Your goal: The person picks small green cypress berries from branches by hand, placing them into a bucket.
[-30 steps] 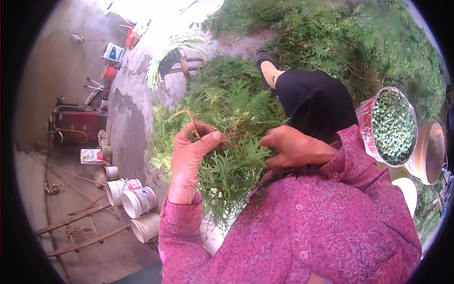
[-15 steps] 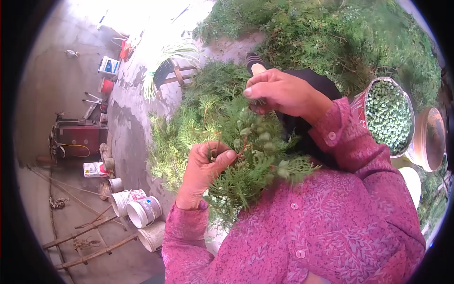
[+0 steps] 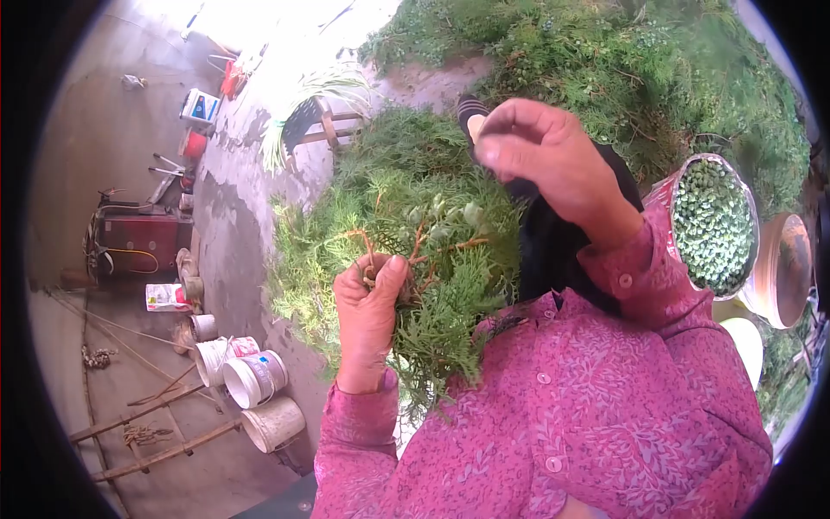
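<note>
Your left hand (image 3: 367, 311) is clenched around the brown stems of a leafy green sprig (image 3: 441, 268), thumb pressed over the woody ends, so the sprig fans out to the right across your lap and over your pink sleeve. A few pale green cones (image 3: 471, 214) sit on its upper twigs. Your right hand (image 3: 540, 156) is raised above the sprig and apart from it, fingers curled in toward the thumb; I cannot tell whether anything small is pinched between them. Behind that hand your black trouser leg (image 3: 553, 251) stretches away to a shoe (image 3: 471, 111), resting on a bed of the same greenery. To your right stands 1 red-walled bucket (image 3: 666, 216) filled to the brim with small green cones, and just beside it a brown bowl (image 3: 782, 268) tipped on its side. A large heap of cut foliage (image 3: 605, 69) covers the ground beyond your foot. On your left, on the concrete floor, 3 white pails (image 3: 251, 381) lie close together, a wooden stool (image 3: 324, 125) stands near the greenery's edge, and a red machine (image 3: 138, 246) sits well apart against the wall.
</note>
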The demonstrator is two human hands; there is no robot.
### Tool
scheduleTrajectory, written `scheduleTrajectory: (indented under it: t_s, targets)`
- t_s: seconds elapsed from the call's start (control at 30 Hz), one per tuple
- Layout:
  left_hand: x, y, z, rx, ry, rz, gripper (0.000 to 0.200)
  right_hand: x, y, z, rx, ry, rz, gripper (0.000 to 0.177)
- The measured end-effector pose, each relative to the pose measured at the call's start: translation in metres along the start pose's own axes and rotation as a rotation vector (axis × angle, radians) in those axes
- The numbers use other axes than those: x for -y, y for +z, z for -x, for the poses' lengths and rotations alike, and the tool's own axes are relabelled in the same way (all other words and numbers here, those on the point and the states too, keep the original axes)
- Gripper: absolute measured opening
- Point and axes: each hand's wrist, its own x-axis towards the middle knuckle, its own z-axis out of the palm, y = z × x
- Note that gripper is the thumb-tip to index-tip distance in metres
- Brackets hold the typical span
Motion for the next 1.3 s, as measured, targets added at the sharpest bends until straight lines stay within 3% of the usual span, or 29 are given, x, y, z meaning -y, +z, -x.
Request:
scheduleTrajectory:
  t_s: [0.07,0.13,0.2,0.37,0.43,0.57,0.67,0.77,1.03,1.17,1.23,1.27,1.3]
  targets:
    - [0.0,0.004,-0.001,-0.057,0.017,-0.01,0.014,0.016,0.013,0.011,0.119,-0.045,0.143,0.016]
    - [0.001,0.003,0.0,-0.063,0.011,-0.018,0.013,0.004,0.013,0.014,0.137,-0.055,0.095,0.016]
    - [0.003,0.003,0.001,-0.071,0.008,-0.023,0.013,-0.007,0.008,0.017,0.038,-0.215,0.452,0.017]
    - [0.007,0.004,0.004,-0.111,0.063,0.018,0.013,-0.019,0.001,0.021,0.061,-0.057,0.433,0.019]
    - [0.003,0.008,0.005,-0.117,0.047,0.012,0.013,-0.022,-0.001,0.019,0.223,-0.016,0.382,0.022]
    - [0.004,0.013,0.004,-0.129,0.054,0.008,0.012,-0.023,0.003,0.017,0.255,0.02,0.231,0.025]
    - [0.01,0.015,0.001,-0.143,0.069,0.028,0.011,-0.02,0.004,0.017,0.243,0.21,0.114,0.026]
    - [0.003,0.019,0.003,-0.117,0.076,-0.031,0.01,-0.028,0.002,0.014,0.152,0.23,0.125,0.024]
    - [0.014,0.031,0.001,-0.097,0.133,-0.013,0.016,-0.067,0.001,0.003,-0.119,0.325,-0.226,0.022]
    - [0.02,0.033,-0.001,-0.094,0.136,-0.018,0.013,-0.071,0.007,0.0,-0.15,0.143,0.076,0.021]
    - [0.019,0.028,0.001,-0.136,0.153,0.0,0.013,-0.07,-0.004,-0.007,-0.29,0.315,-0.037,0.016]
    - [0.017,0.025,0.001,-0.18,0.174,0.019,0.014,-0.066,-0.011,-0.011,-0.336,0.374,-0.236,0.011]
    - [0.014,0.022,0.002,-0.239,0.15,0.011,0.013,-0.062,-0.013,-0.01,-0.334,0.364,-0.267,0.01]
